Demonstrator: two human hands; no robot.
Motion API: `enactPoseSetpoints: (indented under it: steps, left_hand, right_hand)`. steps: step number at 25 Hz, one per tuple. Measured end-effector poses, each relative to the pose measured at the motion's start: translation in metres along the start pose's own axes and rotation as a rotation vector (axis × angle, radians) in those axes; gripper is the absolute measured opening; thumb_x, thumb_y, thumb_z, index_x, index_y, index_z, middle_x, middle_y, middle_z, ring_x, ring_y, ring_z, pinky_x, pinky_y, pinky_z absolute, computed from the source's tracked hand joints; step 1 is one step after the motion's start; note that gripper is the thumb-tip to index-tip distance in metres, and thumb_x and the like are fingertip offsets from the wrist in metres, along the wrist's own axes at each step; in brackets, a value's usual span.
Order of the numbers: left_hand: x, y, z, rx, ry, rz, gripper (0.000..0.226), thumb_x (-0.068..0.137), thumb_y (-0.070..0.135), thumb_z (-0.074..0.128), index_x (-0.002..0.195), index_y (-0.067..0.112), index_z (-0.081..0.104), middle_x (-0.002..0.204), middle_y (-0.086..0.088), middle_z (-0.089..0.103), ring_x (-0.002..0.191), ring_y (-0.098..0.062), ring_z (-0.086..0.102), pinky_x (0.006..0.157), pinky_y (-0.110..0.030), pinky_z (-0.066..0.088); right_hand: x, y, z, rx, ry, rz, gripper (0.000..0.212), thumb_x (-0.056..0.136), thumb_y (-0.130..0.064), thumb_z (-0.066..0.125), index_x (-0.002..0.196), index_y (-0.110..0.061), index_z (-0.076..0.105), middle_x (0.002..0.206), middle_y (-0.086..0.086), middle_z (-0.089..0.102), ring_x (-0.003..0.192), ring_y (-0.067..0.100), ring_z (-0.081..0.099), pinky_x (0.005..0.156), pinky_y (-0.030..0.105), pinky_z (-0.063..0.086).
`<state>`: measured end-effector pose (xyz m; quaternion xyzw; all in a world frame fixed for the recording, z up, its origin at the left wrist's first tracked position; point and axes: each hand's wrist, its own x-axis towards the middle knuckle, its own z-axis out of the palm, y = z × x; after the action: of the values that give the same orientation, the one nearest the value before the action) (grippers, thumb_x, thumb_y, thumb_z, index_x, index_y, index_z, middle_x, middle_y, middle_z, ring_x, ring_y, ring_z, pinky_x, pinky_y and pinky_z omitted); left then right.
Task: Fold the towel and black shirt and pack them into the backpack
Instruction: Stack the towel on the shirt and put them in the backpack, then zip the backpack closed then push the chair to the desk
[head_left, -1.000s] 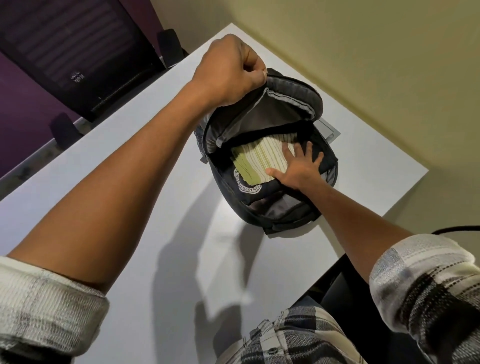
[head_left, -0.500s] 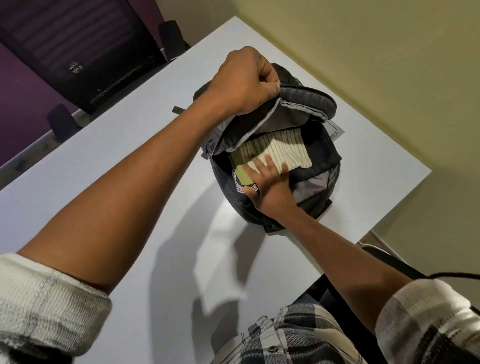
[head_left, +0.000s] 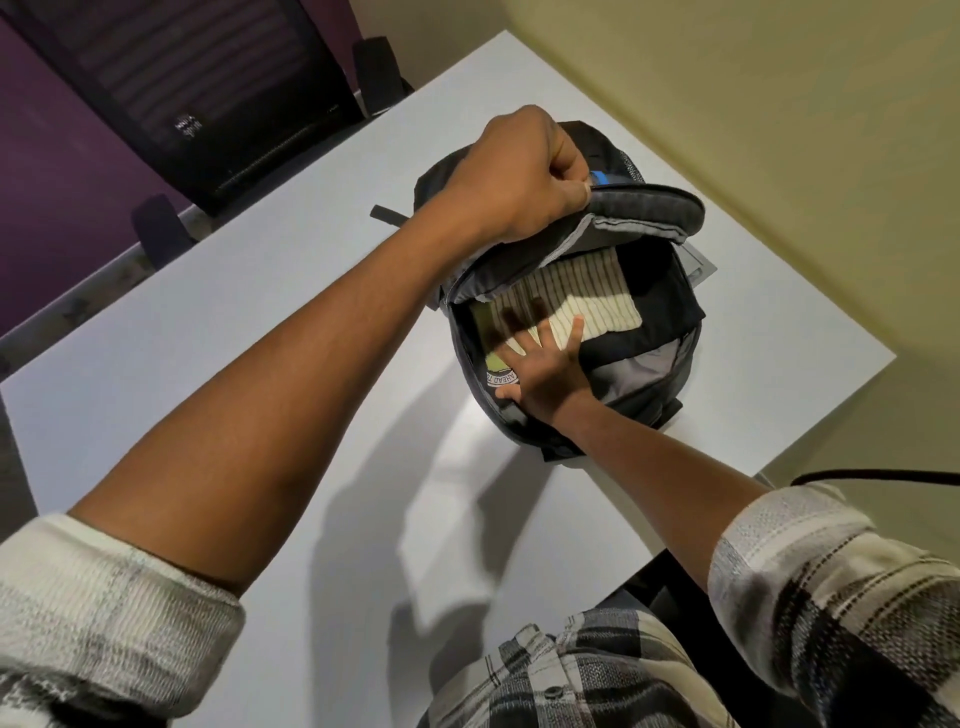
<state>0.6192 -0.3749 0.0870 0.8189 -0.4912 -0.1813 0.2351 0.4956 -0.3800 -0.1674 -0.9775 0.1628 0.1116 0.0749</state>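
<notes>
Backpack (head_left: 644, 384) lies on the white counter (head_left: 260, 322), near its far right corner, main compartment open toward the camera. Left hand (head_left: 519, 174) is fisted on the top flap (head_left: 644, 210), fingers curled round the flap edge, lifting it up and back so the opening stays wide. Right hand (head_left: 545, 371) is inside the opening, fingers straight and spread, palm flat, pressing down on the towel (head_left: 587, 299). Towel is folded, cream with thin dark stripes, lying flat in the main compartment, fingertips on its near edge. Shirt (head_left: 660, 306) sits under and to the right of the towel, also inside the compartment, black fabric showing past the towel's right and near edges. Grey lining visible at the near right of the opening. Round printed patch (head_left: 498, 376) shows just left of the right hand; cannot tell what it belongs to. A strap end (head_left: 384, 214) sticks out on the counter left of the backpack. Both sleeves are plaid, rolled up to the forearm. Black chair (head_left: 208, 104) stands beyond the counter's far left edge. Black cable (head_left: 883, 475) at right edge of view.
</notes>
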Motion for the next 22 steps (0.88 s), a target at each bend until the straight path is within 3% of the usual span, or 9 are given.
enactPoseSetpoints:
  steps: [4,7,9,11,13,15,17,19,22]
  left_hand:
    - [-0.016,-0.004,0.019,-0.033,-0.047,0.021,0.012,0.086,0.016,0.068,0.079,0.015,0.079,0.079,0.01,0.073,0.066,0.001,0.062,0.055,-0.009,0.044]
    - [-0.034,-0.011,0.053,-0.057,-0.116,0.037,0.016,0.082,0.013,0.063,0.069,0.009,0.072,0.066,0.009,0.066,0.056,0.001,0.055,0.061,-0.025,0.049]
    - [-0.045,-0.014,0.08,0.005,-0.135,0.053,0.017,0.076,0.017,0.057,0.069,0.006,0.068,0.063,-0.003,0.065,0.059,-0.015,0.059,0.063,-0.036,0.052]
    - [-0.055,-0.015,0.103,0.039,-0.153,0.009,0.014,0.074,0.017,0.056,0.067,0.007,0.062,0.064,-0.011,0.062,0.057,-0.025,0.055,0.061,-0.04,0.052]
    - [-0.067,-0.016,0.125,0.068,-0.178,-0.023,0.013,0.077,0.017,0.057,0.068,0.009,0.058,0.064,-0.01,0.061,0.059,-0.027,0.054,0.064,-0.039,0.052]
    - [-0.081,-0.02,0.148,0.146,-0.225,0.0,0.012,0.084,0.021,0.057,0.077,0.016,0.065,0.075,-0.005,0.067,0.074,-0.029,0.062,0.071,-0.037,0.051]
    - [-0.094,-0.027,0.167,0.23,-0.268,-0.003,0.018,0.088,0.022,0.054,0.092,0.019,0.071,0.088,-0.007,0.07,0.084,-0.031,0.064,0.07,-0.034,0.05]
    - [-0.107,-0.037,0.181,0.278,-0.306,-0.048,0.023,0.089,0.022,0.051,0.099,0.021,0.071,0.095,-0.008,0.07,0.089,-0.032,0.064,0.071,-0.034,0.05]
    - [-0.125,-0.053,0.19,0.305,-0.325,-0.096,0.023,0.09,0.023,0.051,0.101,0.023,0.071,0.097,-0.006,0.069,0.09,-0.031,0.064,0.069,-0.031,0.045]
  right_hand:
    - [0.003,0.0,-0.006,0.021,-0.045,0.023,0.049,0.085,-0.061,0.057,0.114,-0.023,0.068,0.11,0.007,0.07,0.116,0.033,0.057,0.112,0.073,0.001]
    - [-0.02,0.008,-0.001,0.211,0.075,0.1,0.059,0.087,-0.049,0.032,0.121,-0.016,0.068,0.108,0.013,0.071,0.107,0.036,0.061,0.109,0.06,0.022]
    - [-0.063,0.011,0.001,0.424,0.298,0.292,0.042,0.089,-0.036,0.043,0.106,-0.008,0.069,0.103,0.015,0.068,0.099,0.039,0.06,0.098,0.046,0.035]
    - [-0.111,0.012,0.002,0.401,0.476,0.499,0.007,0.086,-0.017,0.062,0.089,-0.011,0.063,0.092,0.012,0.061,0.085,0.038,0.057,0.079,0.043,0.042]
    - [-0.142,0.018,0.006,0.371,0.523,0.652,0.009,0.086,-0.008,0.061,0.084,-0.016,0.058,0.086,0.008,0.057,0.079,0.034,0.053,0.069,0.043,0.042]
    - [-0.148,0.037,0.011,0.562,0.568,0.772,0.015,0.093,-0.005,0.051,0.083,-0.016,0.055,0.088,0.006,0.055,0.079,0.025,0.049,0.071,0.043,0.045]
    - [-0.139,0.062,0.012,0.815,0.634,0.84,0.015,0.097,-0.003,0.046,0.086,-0.011,0.053,0.092,0.007,0.055,0.082,0.017,0.045,0.077,0.045,0.046]
    - [-0.128,0.08,0.008,1.006,0.633,0.887,0.01,0.098,-0.007,0.048,0.103,-0.007,0.057,0.106,0.011,0.057,0.095,0.021,0.051,0.088,0.039,0.045]
    - [-0.115,0.09,0.009,1.072,0.466,0.812,0.044,0.101,-0.02,0.046,0.142,-0.004,0.046,0.138,0.016,0.052,0.128,0.03,0.048,0.105,0.032,0.037]
